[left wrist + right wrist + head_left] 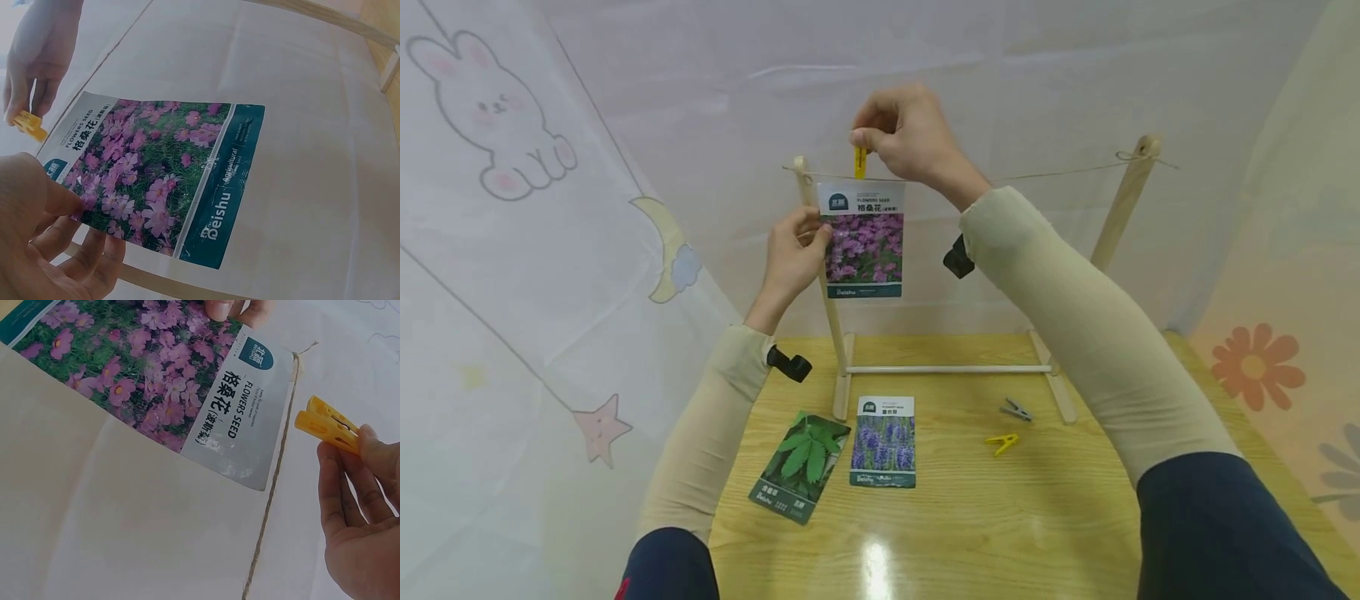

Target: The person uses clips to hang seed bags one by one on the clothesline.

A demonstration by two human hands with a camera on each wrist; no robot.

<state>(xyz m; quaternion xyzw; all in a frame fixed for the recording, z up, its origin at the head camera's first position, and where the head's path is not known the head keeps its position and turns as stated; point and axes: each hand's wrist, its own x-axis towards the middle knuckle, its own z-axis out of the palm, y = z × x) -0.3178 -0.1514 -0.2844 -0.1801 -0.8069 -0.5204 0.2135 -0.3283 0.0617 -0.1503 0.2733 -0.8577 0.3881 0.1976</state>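
Note:
My left hand [796, 250] pinches the left edge of a seed packet [865, 250] with pink flowers, thumb on its front. The packet hangs upright, its white top edge right at the twine [270, 506]. Just above that edge my right hand [910, 137] pinches a yellow clothespin [328, 427] between thumb and fingers. The clothespin points down toward the twine and stands apart from the packet in the right wrist view. The twine runs between two wooden posts, tied near the top of the left post [801, 179] and the right post [1123, 204].
On the wooden table [970, 533] lie a purple-flower seed packet [883, 442] and a green-leaf packet [801, 467], side by side. Farther right are a grey clothespin [1016, 409] and another yellow clothespin [1002, 443]. A white crossbar [951, 369] joins the stand's feet.

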